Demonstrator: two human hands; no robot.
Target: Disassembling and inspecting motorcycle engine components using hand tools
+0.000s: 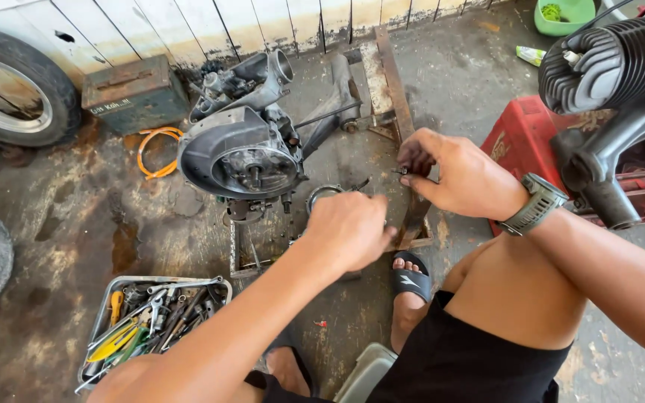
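A person sits low on a stained concrete floor (54, 246), seen from their own head, bare knees and black shorts at the bottom of the view. One foot in a black sandal (410, 280) rests on the floor between the knees. Near the floor's front left edge sits a metal tray (106, 292) packed with wrenches and screwdrivers.

Above the sandal, the left hand (349, 230) is curled in a loose fist, back to the camera; whether it holds anything cannot be told. Just beyond, the right hand (453, 175), with a grey watch (537, 204) on its wrist, pinches a small dark part (401, 171) between thumb and fingertips, fingers narrow, above a rusty metal frame (397, 104).

Left of the hands, a grey engine (244, 149) lies on the floor. Behind it sit a green metal box (134, 93) and an orange hose (154, 149), against a white plank wall. A tyre (20, 89) leans at the far left corner. A red crate (520, 138) stands at right.
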